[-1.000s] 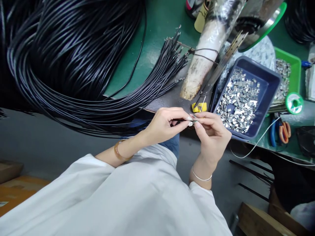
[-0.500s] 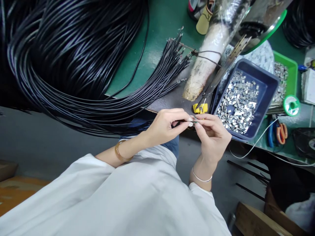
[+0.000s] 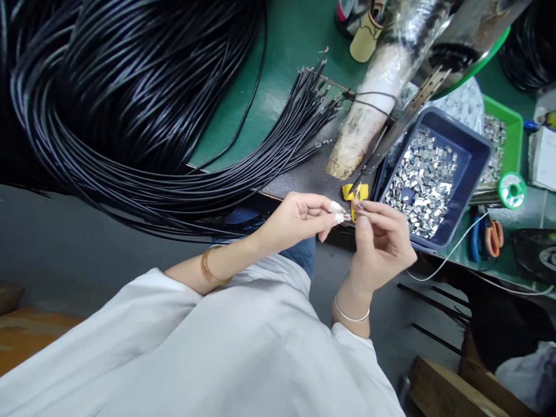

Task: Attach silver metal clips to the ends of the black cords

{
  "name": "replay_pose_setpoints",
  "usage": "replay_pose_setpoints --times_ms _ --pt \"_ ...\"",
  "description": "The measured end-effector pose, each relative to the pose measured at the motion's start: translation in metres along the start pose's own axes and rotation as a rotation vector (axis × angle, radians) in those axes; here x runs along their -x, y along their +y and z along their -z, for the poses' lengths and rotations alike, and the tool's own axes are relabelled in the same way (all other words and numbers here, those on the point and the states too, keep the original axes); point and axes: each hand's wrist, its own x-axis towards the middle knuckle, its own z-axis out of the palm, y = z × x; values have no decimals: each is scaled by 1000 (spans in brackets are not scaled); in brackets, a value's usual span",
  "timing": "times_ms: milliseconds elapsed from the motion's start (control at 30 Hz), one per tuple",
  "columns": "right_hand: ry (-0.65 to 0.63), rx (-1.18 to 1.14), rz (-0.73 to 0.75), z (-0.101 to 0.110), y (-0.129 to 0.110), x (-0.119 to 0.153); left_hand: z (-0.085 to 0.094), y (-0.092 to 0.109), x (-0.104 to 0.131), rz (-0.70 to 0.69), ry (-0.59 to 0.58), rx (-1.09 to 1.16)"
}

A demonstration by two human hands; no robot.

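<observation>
A large mass of black cable fills the far left of the bench. From it a cable bundle curves along the near edge, its many stripped ends fanned out toward the middle.

In front of the near edge, the left hand, with white covers on 2 fingertips, pinches 1 cable end between thumb and index finger. The end pokes out just past those fingertips, toward the right hand, its small light and coloured wires showing; most of its length is hidden by the hand.

Beyond the hands, a plastic-wrapped white cylinder slants down toward the near edge, and a yellow piece lies just below its tip. The right hand's thumb and index finger are held close together, just beside the cable end and near the yellow piece; whether they grasp anything is too small to tell.

Right of that hand, a blue tray of small metal pieces sits by the near edge. Behind it on the right is a green tray, then a green-and-white spool. Nearer the edge lie blue and orange tool handles.
</observation>
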Motion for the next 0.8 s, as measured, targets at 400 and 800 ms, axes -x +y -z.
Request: replay_pose_setpoints --times_ms 400,800 --pt "-9 55 84 0 7 2 7 0 -12 -120 154 -89" --pt "-62 261 343 -2 20 -2 1 1 -21 -163 235 -124"
